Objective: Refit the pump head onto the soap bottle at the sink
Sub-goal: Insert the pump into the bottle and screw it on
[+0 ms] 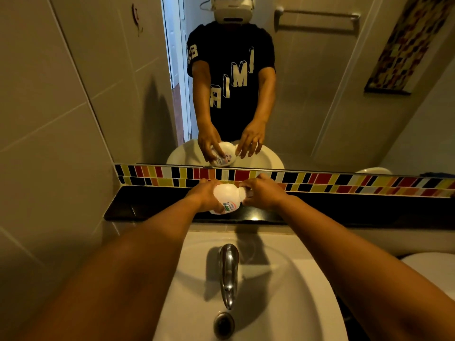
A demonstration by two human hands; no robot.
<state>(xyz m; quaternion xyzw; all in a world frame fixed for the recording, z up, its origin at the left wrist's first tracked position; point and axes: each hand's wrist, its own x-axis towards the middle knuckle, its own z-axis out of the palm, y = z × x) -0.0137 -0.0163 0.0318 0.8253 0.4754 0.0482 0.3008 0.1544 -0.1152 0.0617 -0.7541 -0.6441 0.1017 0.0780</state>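
A white soap bottle (226,196) with a small printed label is tilted on its side above the black ledge (147,205), its neck pointing right. My left hand (204,196) grips the bottle's body. At the neck, my right hand (262,193) has its fingers closed around the white pump head (243,191), which is mostly hidden by those fingers. The mirror (320,94) reflects both hands and the bottle.
A white sink (283,291) lies below, with a chrome tap (229,269) and a drain (223,324). A strip of coloured tiles (344,183) runs behind the ledge. A white toilet edge (433,267) shows at the right. Beige wall tiles (49,119) stand at the left.
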